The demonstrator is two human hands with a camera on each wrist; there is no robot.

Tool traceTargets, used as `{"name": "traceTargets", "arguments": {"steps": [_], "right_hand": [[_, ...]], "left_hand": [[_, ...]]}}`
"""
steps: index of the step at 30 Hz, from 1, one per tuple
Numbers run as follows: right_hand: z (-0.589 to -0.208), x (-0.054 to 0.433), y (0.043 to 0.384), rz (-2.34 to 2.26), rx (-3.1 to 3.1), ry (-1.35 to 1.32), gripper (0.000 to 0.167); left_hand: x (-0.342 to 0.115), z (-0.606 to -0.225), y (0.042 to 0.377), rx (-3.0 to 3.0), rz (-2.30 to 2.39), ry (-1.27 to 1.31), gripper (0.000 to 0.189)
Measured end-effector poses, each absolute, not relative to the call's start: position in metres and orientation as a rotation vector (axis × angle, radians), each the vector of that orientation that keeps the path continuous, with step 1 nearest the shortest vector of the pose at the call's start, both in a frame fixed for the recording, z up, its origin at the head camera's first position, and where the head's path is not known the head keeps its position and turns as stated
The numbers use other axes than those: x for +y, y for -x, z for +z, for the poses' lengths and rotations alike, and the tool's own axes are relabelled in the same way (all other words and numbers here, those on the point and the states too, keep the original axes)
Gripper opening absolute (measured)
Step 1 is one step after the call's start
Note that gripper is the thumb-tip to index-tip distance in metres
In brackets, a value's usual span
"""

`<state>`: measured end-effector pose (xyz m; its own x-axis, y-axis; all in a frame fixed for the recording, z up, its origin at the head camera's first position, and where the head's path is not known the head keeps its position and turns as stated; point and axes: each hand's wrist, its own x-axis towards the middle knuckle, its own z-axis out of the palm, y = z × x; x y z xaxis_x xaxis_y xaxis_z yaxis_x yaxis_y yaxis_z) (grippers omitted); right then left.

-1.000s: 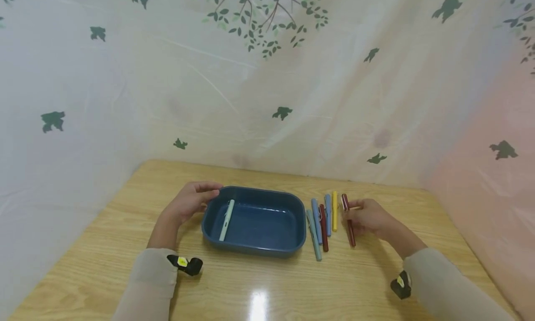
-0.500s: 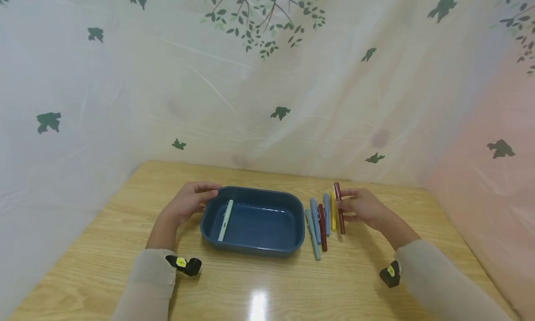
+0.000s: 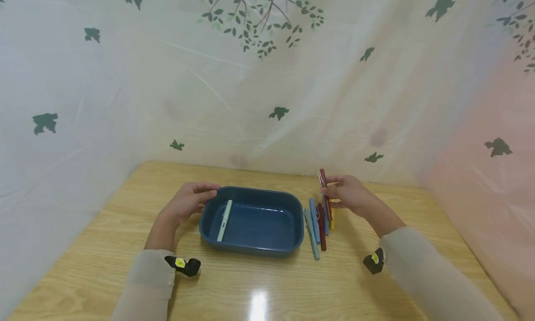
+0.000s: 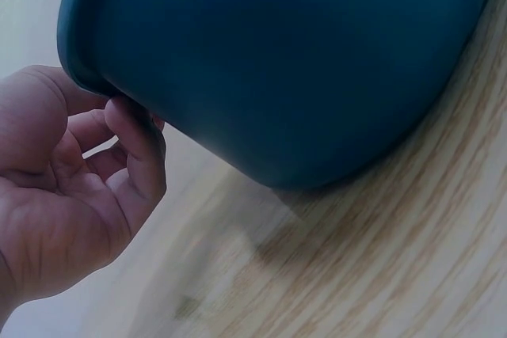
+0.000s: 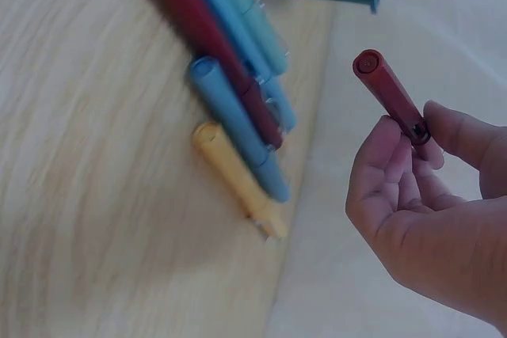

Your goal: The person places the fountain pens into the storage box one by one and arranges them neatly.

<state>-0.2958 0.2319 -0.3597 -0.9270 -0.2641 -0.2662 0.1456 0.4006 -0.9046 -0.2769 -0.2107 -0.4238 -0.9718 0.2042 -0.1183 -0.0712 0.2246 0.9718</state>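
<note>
A dark blue rectangular basin (image 3: 263, 226) stands on the table, a pale green pen (image 3: 225, 221) lying inside near its left end. My left hand (image 3: 185, 202) grips the basin's left rim between thumb and curled fingers. Between thumb and fingertips, my right hand (image 3: 350, 195) pinches a dark red pen (image 5: 388, 93), raised above the table and tilted. Below it, right of the basin, lie a light green pen (image 3: 312, 235), two blue pens (image 5: 234, 120), another dark red pen (image 5: 210, 33) and a yellow pen (image 5: 230, 172). The held pen partly covers the nearer blue one in the head view.
The wood-grain table (image 3: 225, 288) reaches back to a pale curtain (image 3: 234, 102) printed with leaves and birds. Cameras are strapped at the left wrist (image 3: 184, 264) and right wrist (image 3: 375, 260).
My right hand has lifted the dark red pen off the table and carried it left and up, over the yellow and blue pens. My left hand stays at the basin rim.
</note>
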Motion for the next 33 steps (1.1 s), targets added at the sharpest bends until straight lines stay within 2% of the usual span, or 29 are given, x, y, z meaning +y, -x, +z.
{"name": "traceTargets", "arguments": {"steps": [7,33], "right_hand": [[-0.354,0.216,0.299,-1.544,2.294,0.115,0.046],[-0.341,0.162,0.305,-1.644,2.222,0.116,0.046]], "left_hand": [[-0.21,-0.424,0.276,2.281,1.821,-0.124,0.04],[-0.211,-0.427,0.279,2.292,1.826,-0.141,0.04]]}}
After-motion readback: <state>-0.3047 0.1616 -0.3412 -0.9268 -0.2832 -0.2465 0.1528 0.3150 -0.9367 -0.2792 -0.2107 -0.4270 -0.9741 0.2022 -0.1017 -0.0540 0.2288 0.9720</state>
